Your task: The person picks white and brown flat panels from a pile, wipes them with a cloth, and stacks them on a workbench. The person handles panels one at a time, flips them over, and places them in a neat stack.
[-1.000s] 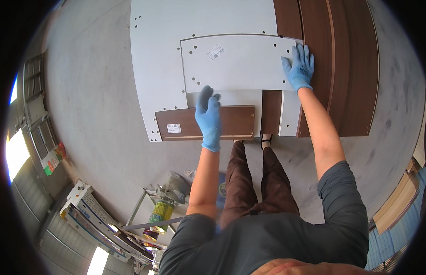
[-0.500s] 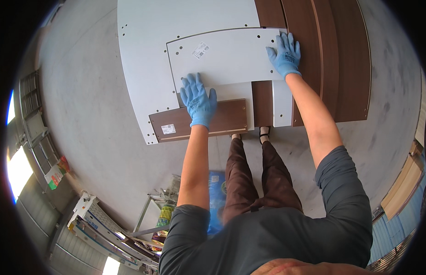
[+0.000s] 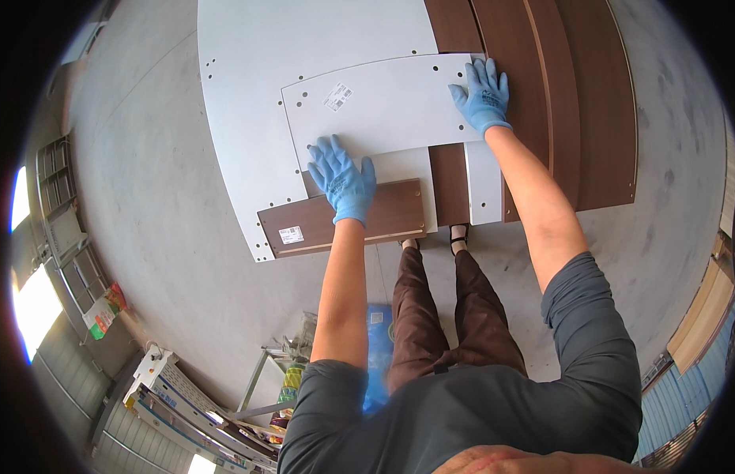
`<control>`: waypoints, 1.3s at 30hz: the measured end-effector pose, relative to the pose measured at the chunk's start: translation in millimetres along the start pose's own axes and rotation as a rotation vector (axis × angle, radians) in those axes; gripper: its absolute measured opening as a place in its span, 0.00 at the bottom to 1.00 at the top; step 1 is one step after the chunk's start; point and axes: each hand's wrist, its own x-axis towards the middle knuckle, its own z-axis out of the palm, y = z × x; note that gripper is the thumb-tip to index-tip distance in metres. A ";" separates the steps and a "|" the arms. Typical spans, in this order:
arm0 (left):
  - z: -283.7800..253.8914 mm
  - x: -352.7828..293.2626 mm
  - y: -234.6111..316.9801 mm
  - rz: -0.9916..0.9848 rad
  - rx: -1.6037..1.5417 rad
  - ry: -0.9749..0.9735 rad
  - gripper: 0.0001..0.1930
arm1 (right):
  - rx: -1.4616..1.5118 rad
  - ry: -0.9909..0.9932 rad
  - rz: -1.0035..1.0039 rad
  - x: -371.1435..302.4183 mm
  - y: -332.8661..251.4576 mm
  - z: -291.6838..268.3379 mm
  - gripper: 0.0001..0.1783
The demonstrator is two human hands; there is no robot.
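Both of my hands wear blue gloves. A white panel (image 3: 383, 107) with drilled holes and a printed label lies across a stack of furniture boards. My left hand (image 3: 341, 180) rests with spread fingers on its lower left corner, above a short brown board (image 3: 391, 209). At the panel's right end my right hand (image 3: 483, 99) lies flat, fingers stretched out. Underneath is a large white board (image 3: 241, 118) with small holes. Long brown boards (image 3: 593, 118) run along the right side of the stack. A narrow white strip (image 3: 484, 186) shows below my right hand.
The stack is close in front of my feet on a grey concrete floor (image 3: 138, 158). A blue plastic-wrapped bundle (image 3: 379, 340) stands beside my legs at the left. Long pale boxes (image 3: 178, 403) lie at the lower left, and wooden boards (image 3: 702, 316) lean at the far right.
The whole view has shifted slightly, so the boards appear a little lower and further left. Both hands keep their places on the white panel.
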 end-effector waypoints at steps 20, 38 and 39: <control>-13.0 -3.7 -0.8 0.085 -0.080 0.078 0.44 | 0.190 0.301 -0.043 -98.3 86.4 -4.2 0.31; -6.4 0.8 24.1 0.042 0.056 -0.119 0.44 | 0.214 0.167 -0.188 -112.7 42.9 8.8 0.31; -6.8 1.3 24.3 0.043 0.057 -0.116 0.44 | 0.231 0.204 -0.205 -112.9 43.0 10.1 0.30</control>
